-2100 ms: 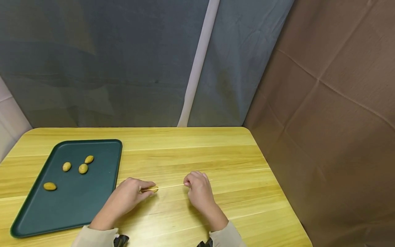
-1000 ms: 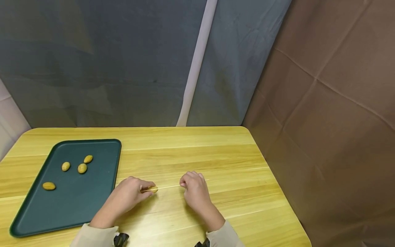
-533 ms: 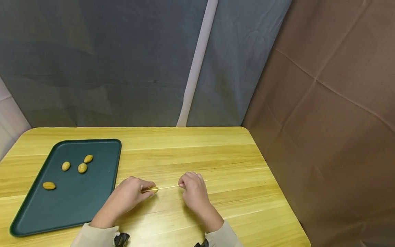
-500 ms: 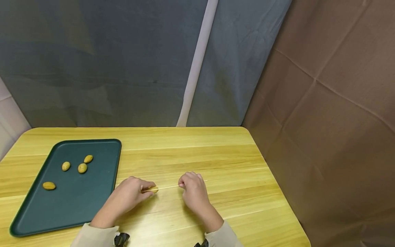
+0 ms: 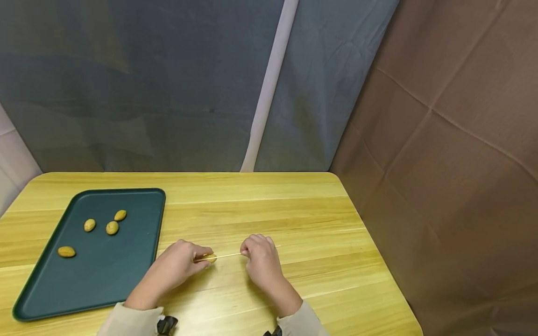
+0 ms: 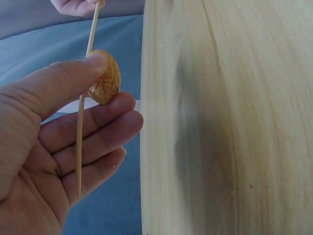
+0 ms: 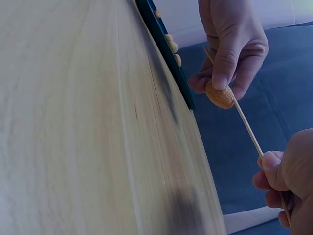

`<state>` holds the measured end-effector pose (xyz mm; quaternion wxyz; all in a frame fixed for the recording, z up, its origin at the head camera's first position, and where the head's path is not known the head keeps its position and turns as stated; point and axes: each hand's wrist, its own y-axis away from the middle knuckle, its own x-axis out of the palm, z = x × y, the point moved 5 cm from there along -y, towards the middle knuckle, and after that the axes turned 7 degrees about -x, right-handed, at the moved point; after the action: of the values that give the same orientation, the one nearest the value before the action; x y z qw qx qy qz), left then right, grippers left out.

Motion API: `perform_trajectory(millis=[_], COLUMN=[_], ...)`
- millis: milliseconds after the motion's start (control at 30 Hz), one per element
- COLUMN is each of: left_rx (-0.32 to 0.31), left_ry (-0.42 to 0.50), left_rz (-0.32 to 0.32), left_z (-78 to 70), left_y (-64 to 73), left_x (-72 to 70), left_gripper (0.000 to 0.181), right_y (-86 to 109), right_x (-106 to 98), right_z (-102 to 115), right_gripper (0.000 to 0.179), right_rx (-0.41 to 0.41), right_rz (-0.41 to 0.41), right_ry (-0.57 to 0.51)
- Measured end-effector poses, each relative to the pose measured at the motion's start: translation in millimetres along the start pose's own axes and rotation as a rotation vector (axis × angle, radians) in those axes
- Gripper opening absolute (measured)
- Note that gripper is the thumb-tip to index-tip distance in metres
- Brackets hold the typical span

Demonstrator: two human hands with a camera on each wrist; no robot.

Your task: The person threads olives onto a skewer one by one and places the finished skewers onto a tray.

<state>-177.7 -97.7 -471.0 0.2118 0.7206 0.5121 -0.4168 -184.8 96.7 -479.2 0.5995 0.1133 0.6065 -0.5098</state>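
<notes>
Between thumb and fingers, my left hand [image 5: 176, 261] pinches a wrinkled, golden-brown oval dried fruit [image 6: 110, 83]. A thin wooden skewer [image 6: 79, 142] runs along or through the fruit's side under the thumb, its pointed end reaching past the fruit across my left palm; I cannot tell whether it pierces the fruit. My right hand [image 5: 264, 262] grips the skewer's other part between thumb and fingers, and a short tail sticks out beyond that hand. A bare stretch of skewer [image 7: 248, 128] spans the two hands in the right wrist view. Both hands are held above the table.
To the left lies a dark green tray [image 5: 92, 275]. Several similar oval pieces [image 5: 112, 228] rest on it, one longer than the others. The wooden table [image 5: 315, 210] reaches a grey cloth backdrop [image 5: 168, 93], with brown cloth [image 5: 454, 163] on the right.
My right hand has moved a little left, toward my left hand, and the skewer's right end has shifted left with it. My left hand has stayed nearly still with the dried fruit.
</notes>
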Motion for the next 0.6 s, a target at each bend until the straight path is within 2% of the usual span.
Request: perform_trajectory(millis=[600], left_rx=[-0.006], left_ry=[-0.011], left_rz=[0.01], left_z=[-0.2], left_y=[-3.3], left_x=[2.4], left_gripper=[0.018], right_y=[-1.4], right_x=[0.2], right_z=[4.1], right_gripper=[0.017], right_rx=[-0.021], right_rz=[-0.007], right_ry=[0.003])
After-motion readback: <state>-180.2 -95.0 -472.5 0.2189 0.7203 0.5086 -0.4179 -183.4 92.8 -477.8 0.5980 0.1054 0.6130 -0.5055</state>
